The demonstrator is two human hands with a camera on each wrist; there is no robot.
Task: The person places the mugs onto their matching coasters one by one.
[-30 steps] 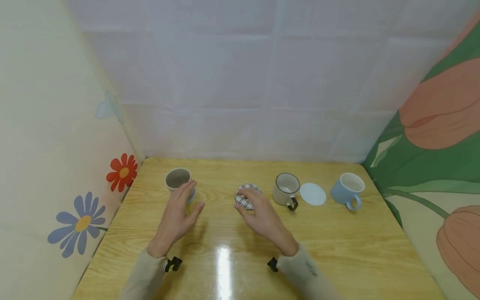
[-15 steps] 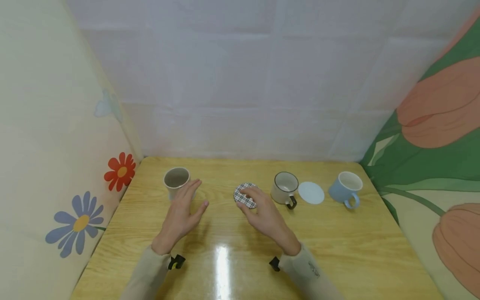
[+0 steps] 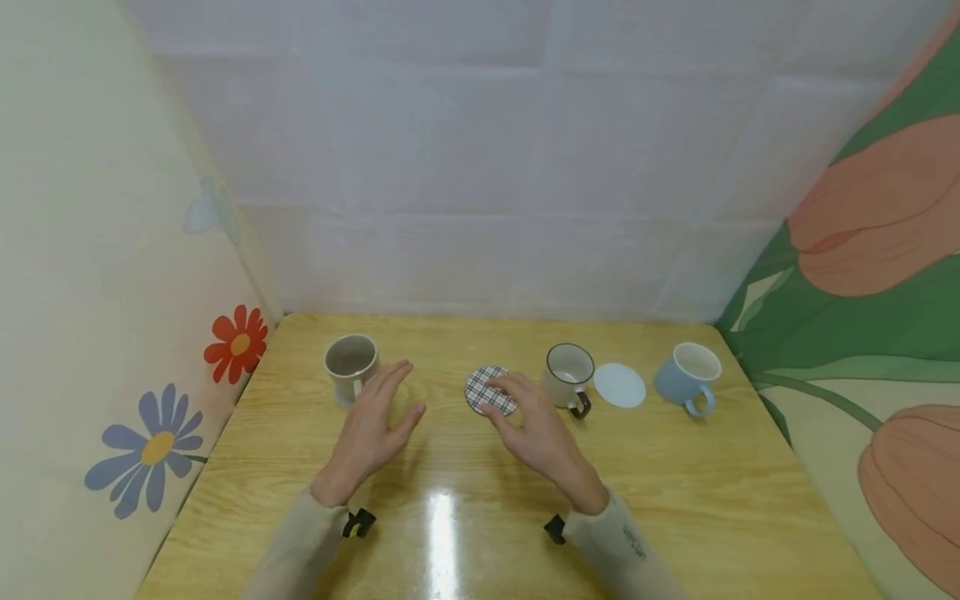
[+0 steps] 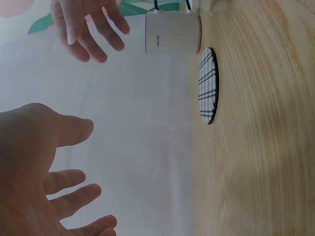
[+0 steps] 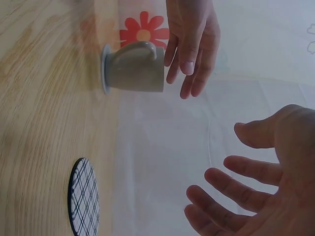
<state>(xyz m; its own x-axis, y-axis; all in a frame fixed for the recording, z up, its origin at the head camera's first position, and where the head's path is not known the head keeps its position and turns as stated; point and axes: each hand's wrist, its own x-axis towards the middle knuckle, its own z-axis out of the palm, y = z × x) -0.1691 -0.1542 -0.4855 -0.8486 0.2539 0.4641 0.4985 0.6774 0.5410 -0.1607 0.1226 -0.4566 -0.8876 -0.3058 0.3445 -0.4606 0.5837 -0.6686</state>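
Observation:
My left hand (image 3: 369,437) hovers over the table, fingers extended and thumb apart, just right of a beige mug (image 3: 347,382). That mug stands upright on a pale round coaster (image 5: 105,69), its handle partly behind my hand in the head view. My right hand (image 3: 546,437) is also in the air, fingers loosely bent and holding nothing. Beyond its fingertips a black-and-white plaid coaster (image 3: 480,390) lies flat, partly covered in the head view. A cream mug (image 3: 558,392) with a dark rim and dark handle stands upright close behind my right hand.
Right of the cream mug lies a pale blue-white round coaster (image 3: 620,386). Farther right, a light blue mug (image 3: 673,383) stands directly on the wooden table (image 3: 720,508). A white cloth (image 3: 480,167) hangs behind, and flower-patterned cloths border both sides.
My left hand has shifted to the right, away from the beige mug, uncovering its handle. My right hand has drifted slightly right. The mugs and coasters stay in place.

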